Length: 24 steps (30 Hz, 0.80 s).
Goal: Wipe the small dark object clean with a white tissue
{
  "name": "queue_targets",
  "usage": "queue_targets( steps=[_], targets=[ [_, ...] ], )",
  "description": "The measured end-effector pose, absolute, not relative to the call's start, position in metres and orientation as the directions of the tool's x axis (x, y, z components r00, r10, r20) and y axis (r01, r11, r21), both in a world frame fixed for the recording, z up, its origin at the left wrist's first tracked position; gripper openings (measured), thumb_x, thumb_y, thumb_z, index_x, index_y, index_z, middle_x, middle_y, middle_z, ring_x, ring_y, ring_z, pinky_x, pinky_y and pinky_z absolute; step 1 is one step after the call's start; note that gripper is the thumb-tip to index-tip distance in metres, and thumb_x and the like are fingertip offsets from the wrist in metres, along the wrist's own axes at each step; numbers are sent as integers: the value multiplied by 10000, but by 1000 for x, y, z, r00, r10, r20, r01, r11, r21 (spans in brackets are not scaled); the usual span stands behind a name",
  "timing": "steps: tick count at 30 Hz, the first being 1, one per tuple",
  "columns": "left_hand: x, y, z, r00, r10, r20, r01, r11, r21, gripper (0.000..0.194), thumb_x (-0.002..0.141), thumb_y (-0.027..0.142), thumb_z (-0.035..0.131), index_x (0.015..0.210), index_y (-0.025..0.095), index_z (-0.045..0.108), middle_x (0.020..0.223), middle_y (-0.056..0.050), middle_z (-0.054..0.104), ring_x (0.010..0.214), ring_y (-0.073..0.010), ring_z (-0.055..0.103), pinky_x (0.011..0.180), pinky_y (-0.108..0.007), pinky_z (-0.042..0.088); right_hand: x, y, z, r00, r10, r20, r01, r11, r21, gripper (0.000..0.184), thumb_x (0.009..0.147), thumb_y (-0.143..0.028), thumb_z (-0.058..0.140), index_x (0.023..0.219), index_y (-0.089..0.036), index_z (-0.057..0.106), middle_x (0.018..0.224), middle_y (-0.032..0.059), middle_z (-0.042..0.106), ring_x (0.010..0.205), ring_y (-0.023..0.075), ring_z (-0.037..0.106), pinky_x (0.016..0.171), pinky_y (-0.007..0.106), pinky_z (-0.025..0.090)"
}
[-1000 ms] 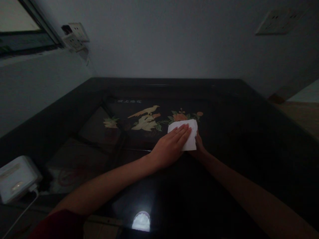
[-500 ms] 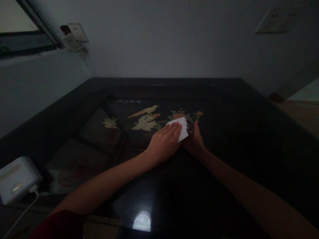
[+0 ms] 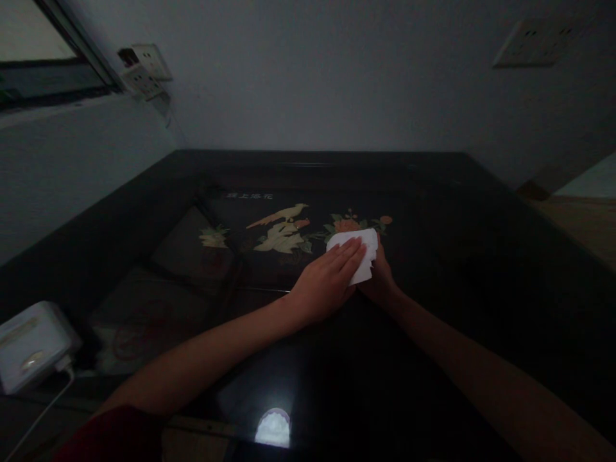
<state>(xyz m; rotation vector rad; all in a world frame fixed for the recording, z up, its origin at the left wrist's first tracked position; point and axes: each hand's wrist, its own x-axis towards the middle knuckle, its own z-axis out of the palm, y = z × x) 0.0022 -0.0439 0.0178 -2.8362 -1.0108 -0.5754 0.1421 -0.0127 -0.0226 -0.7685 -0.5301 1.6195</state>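
My left hand (image 3: 325, 279) presses a folded white tissue (image 3: 366, 247) with its fingers laid together over it, above the middle of the table. Close behind the tissue is my right hand (image 3: 384, 274), cupped upward with its thumb at the tissue's right edge. A dark, glossy object sits in that right hand; the tissue now covers it, and its kind cannot be made out. Beneath both hands lies a black glossy tabletop (image 3: 433, 218) decorated with a bird (image 3: 279, 215) and flowers (image 3: 346, 225).
At the left edge stands a white box-shaped device (image 3: 36, 343) with a white cable (image 3: 45, 410). Wall sockets (image 3: 149, 62) are at the upper left, and another socket plate (image 3: 534, 43) is at the upper right. The wall (image 3: 312, 83) borders the table's far edge.
My left hand and the tissue have slid a little to the right and toward me, over the dark object that showed beside the tissue before. My right hand has barely moved.
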Motion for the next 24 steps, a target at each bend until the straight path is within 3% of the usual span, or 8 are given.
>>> queue_targets(
  steps=[6,13,16,24],
  targets=[
    [-1,-36,19,662,665,345,697,-716,42,540,894,172,464,1400,24,347,1471,-205,384,1391,-216,343,1133,-359,349,139,-12,-19,-125,972,-197,-693,-228,-684,384,853,-559,466,927,-257,690,975,43,750,1131,214,616,964,391,499],
    [-4,-45,30,674,651,348,703,-710,-33,466,892,257,506,1294,21,500,1343,-200,546,1244,-249,538,1040,-363,462,139,-10,-20,-101,957,-273,-727,-259,-637,472,890,-568,347,892,-235,682,877,54,758,1104,220,639,940,363,518],
    [-3,-50,31,693,619,369,679,-733,-46,434,900,254,487,1263,21,528,1300,-198,583,1198,-245,577,1013,-359,485,139,-11,-17,-32,954,-298,-707,-232,-668,451,867,-592,398,822,-239,675,849,56,756,1063,240,658,931,366,531],
    [-3,-43,24,732,572,370,610,-792,20,566,869,228,517,1384,39,378,1440,-184,444,1375,-210,375,1137,-363,350,139,-16,-18,6,960,-279,-657,-207,-725,394,821,-584,501,849,-233,678,873,57,746,1018,255,670,901,389,558]
  ],
)
